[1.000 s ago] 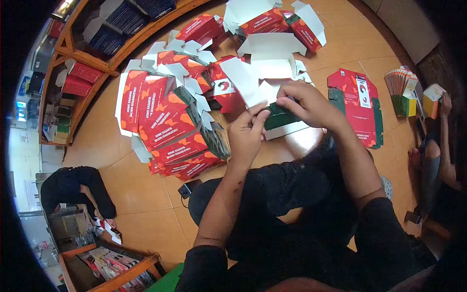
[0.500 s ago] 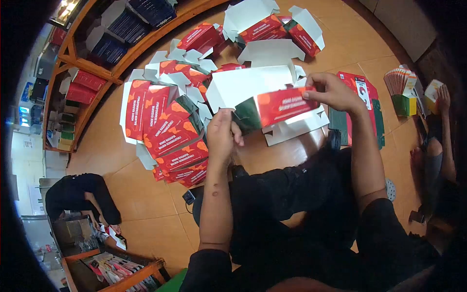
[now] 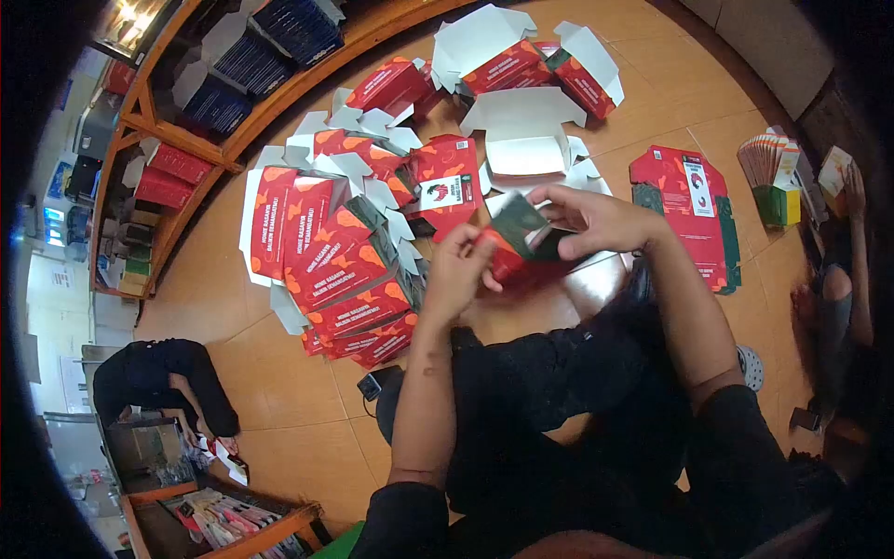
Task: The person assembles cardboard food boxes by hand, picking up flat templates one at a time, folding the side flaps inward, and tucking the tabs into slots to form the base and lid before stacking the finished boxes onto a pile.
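A partly folded red and green cardboard box (image 3: 514, 231) is held above the floor in front of me, its green end turned up. My left hand (image 3: 458, 270) is closed on its red side, fingers pressed against the panel. My right hand (image 3: 605, 224) curls around the green end, with fingertips at the flaps; the box's far side is hidden. Just beyond, an open box with a white inside (image 3: 526, 154) lies on the floor. To the left spreads a pile of red folded boxes (image 3: 326, 252). A flat red box blank (image 3: 684, 219) lies to the right.
More red boxes (image 3: 503, 70) stand at the back. A wooden shelf (image 3: 270, 102) with dark blue and red boxes curves along the left. One person (image 3: 158, 377) bends over at the left; another person's hand (image 3: 852, 186) is at the right, near a green-and-yellow stack (image 3: 773, 200).
The held box has turned so its green end faces up. My right hand has moved from the red panel to that end, and my left hand now grips the red side.
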`<control>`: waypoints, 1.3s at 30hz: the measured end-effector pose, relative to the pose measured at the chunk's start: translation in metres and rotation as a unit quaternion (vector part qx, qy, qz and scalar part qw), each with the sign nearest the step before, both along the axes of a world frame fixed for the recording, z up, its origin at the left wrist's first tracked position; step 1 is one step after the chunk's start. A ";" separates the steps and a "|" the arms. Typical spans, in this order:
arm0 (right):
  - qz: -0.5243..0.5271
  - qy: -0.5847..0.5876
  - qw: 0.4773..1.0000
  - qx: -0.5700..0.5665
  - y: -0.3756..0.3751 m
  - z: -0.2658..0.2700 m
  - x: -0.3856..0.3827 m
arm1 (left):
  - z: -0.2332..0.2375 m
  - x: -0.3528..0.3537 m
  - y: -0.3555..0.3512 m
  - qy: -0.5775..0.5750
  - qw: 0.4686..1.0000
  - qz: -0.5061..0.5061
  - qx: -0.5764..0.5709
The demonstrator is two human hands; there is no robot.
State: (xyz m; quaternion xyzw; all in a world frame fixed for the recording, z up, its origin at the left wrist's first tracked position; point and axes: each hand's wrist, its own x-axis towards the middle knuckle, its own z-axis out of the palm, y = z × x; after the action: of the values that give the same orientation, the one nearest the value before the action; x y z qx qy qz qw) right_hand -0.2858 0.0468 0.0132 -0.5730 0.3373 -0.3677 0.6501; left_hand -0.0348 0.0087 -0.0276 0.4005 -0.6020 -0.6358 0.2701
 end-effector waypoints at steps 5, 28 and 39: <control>0.002 0.409 0.900 -0.151 -0.002 0.005 -0.005 | 0.002 -0.003 0.000 0.076 0.995 0.050 0.042; 0.105 0.405 0.906 -0.070 -0.016 -0.032 -0.015 | -0.015 -0.043 0.031 -0.180 0.915 0.092 -0.349; -0.024 0.327 0.922 -0.207 -0.009 -0.019 -0.013 | -0.020 -0.034 0.021 -0.211 0.943 0.034 -0.254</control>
State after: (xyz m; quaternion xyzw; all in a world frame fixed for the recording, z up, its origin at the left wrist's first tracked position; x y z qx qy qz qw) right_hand -0.2985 0.0378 -0.0062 -0.7748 0.4614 -0.2369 0.3615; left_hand -0.0685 0.0299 -0.0473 0.4641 -0.7725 -0.3530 0.2514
